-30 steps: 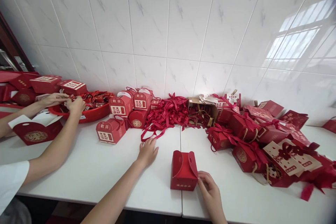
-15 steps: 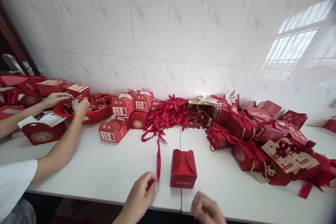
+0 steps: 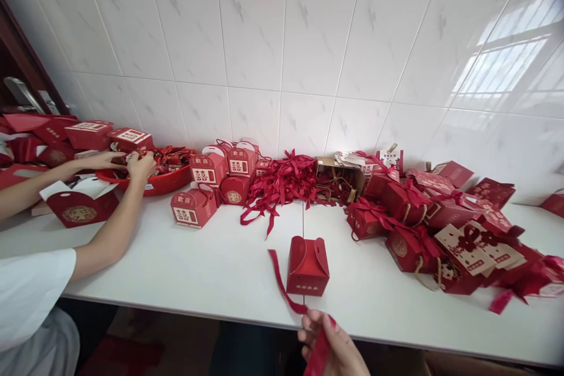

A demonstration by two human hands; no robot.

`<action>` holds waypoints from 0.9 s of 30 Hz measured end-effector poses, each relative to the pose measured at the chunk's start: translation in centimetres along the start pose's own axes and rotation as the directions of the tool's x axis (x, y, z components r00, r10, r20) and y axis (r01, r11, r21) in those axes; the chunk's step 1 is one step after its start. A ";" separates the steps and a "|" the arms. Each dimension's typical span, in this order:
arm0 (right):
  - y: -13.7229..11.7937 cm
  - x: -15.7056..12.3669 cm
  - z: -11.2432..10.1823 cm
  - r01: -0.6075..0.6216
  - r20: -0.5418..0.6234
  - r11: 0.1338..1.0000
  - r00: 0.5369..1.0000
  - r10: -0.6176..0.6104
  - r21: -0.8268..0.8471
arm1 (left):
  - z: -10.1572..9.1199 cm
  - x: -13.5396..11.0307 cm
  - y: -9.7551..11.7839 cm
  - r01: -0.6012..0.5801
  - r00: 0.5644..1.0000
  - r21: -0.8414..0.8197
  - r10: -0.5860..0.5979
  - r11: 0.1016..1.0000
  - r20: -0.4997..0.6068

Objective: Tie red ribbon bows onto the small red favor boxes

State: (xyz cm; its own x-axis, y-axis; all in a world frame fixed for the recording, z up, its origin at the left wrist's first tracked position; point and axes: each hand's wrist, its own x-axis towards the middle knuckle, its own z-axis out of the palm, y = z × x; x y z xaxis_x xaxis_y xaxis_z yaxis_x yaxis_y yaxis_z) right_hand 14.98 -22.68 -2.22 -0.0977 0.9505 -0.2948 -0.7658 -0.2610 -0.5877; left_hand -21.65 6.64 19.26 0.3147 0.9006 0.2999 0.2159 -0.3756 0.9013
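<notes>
My right hand (image 3: 333, 342) is at the front edge of the table, its fingers closed on a red ribbon (image 3: 282, 285). One end of the ribbon trails over the tabletop to the left of a small red gift box (image 3: 308, 267); another stretch hangs below my fingers. The box stands upright just beyond my hand, its curved top flaps folded together, gold lettering on its front. My left hand is out of view.
Behind the box lies a heap of red ribbons (image 3: 291, 179) beside an open carton (image 3: 339, 182). Ribboned boxes (image 3: 409, 247) pile up at right. At left stand gift boxes (image 3: 194, 207), and a co-worker's hands (image 3: 141, 165) reach into a red basin (image 3: 170, 182) of wrapped sweets.
The ribbon has come away from the heap and is now in my right hand, in front of the box. My left hand, which held it, has left the view.
</notes>
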 end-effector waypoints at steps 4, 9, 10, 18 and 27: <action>-2.8 -0.3 -1.8 0.174 -0.124 0.985 0.977 -0.173 -0.007 | -2.7 1.4 -3.7 -0.040 0.994 -0.047 0.034 0.998 -0.108; -5.7 -0.4 -4.5 0.426 -0.368 0.902 0.830 -0.418 -0.064 | -4.3 2.3 -6.1 -0.060 0.986 -0.112 0.041 0.992 -0.164; -6.3 -0.5 -4.9 0.457 -0.422 0.886 0.789 -0.447 -0.083 | -4.6 2.5 -6.4 -0.062 0.985 -0.126 0.041 0.990 -0.169; -11.2 -1.6 -7.0 0.688 -0.437 0.690 0.562 -0.702 -0.225 | -5.7 3.8 -8.4 -0.062 0.971 -0.184 0.016 0.981 -0.240; -16.9 -3.4 -4.8 0.671 -0.424 0.741 0.666 -0.614 -0.019 | -5.6 4.3 -8.2 -0.091 0.962 -0.120 0.056 0.989 -0.268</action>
State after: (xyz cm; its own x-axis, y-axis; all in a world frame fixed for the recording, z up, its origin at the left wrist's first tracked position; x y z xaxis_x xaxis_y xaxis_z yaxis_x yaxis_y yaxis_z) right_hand 31.30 -22.30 5.12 0.6745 0.7217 -0.1554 -0.6213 0.4413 -0.6475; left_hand -27.22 14.85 14.87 0.0673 0.9036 0.4231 0.0739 -0.4274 0.9010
